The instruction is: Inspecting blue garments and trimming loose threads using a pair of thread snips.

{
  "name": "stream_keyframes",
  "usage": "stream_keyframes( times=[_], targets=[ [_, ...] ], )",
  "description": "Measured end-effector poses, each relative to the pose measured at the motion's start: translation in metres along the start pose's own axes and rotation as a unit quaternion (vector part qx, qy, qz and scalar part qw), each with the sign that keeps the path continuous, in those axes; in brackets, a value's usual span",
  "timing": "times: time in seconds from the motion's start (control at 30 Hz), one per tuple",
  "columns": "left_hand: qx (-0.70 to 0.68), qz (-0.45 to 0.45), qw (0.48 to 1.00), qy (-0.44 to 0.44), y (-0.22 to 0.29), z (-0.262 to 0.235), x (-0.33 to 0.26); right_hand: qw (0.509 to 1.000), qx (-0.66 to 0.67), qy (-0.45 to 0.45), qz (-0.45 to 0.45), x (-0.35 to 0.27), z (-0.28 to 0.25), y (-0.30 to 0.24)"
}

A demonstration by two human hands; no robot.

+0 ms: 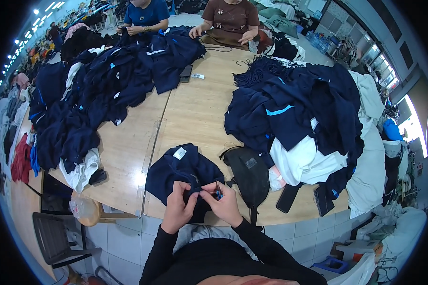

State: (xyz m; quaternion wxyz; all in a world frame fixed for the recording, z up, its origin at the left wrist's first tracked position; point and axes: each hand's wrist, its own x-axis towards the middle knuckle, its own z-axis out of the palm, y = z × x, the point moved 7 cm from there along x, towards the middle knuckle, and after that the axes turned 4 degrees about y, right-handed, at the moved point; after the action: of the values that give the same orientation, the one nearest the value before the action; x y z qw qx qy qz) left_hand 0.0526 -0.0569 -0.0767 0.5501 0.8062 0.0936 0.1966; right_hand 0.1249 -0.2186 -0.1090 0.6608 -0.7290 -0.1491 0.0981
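Observation:
A navy garment (161, 173) with a white label (179, 153) lies bunched at the table's near edge. Its near part is lifted between my two hands. The fingers of my left hand (178, 208) pinch the fabric. Close beside it, my right hand (225, 205) pinches the same fabric with thumb and finger. A small dark tool with a bit of blue, which looks like thread snips (218, 192), is tucked in my right hand, mostly hidden by the fingers. Just right of the garment rests a black sling bag (247, 173), its strap hanging over the edge.
A heap of navy garments (299, 104) with white cloth (304, 161) fills the right. Two dark phone-like objects, one a phone (287, 197), lie at the near right. Another navy pile (104, 85) covers the left. Two people (230, 23) handle garments across the table. A chair (57, 237) stands lower left.

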Motion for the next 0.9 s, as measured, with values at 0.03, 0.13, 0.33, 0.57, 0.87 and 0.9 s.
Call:
stream_keyframes(
  times=[0.03,0.13,0.33,0.57,0.87,0.9],
  targets=[
    [-0.012,-0.018,1.0,-0.016,0.003,-0.002,0.0,1.0,-0.001,0.002,0.0,0.001,-0.002,0.001],
    [-0.112,-0.059,0.991,-0.052,-0.011,-0.004,-0.005,0.999,0.004,-0.004,-0.047,0.009,-0.006,-0.019],
    [-0.226,-0.146,0.95,-0.16,-0.035,0.01,-0.018,0.997,0.066,0.027,-0.011,0.013,-0.024,-0.052],
    [-0.177,0.013,0.948,-0.266,-0.016,0.042,-0.02,0.996,0.054,0.057,-0.042,0.01,-0.028,-0.044],
    [-0.288,-0.104,0.923,-0.235,-0.027,0.048,-0.029,0.99,-0.041,0.096,-0.098,0.004,-0.027,-0.05],
    [-0.309,-0.131,0.912,-0.234,-0.029,0.049,-0.03,0.99,-0.041,0.097,-0.098,0.004,-0.028,-0.051]
  ],
)
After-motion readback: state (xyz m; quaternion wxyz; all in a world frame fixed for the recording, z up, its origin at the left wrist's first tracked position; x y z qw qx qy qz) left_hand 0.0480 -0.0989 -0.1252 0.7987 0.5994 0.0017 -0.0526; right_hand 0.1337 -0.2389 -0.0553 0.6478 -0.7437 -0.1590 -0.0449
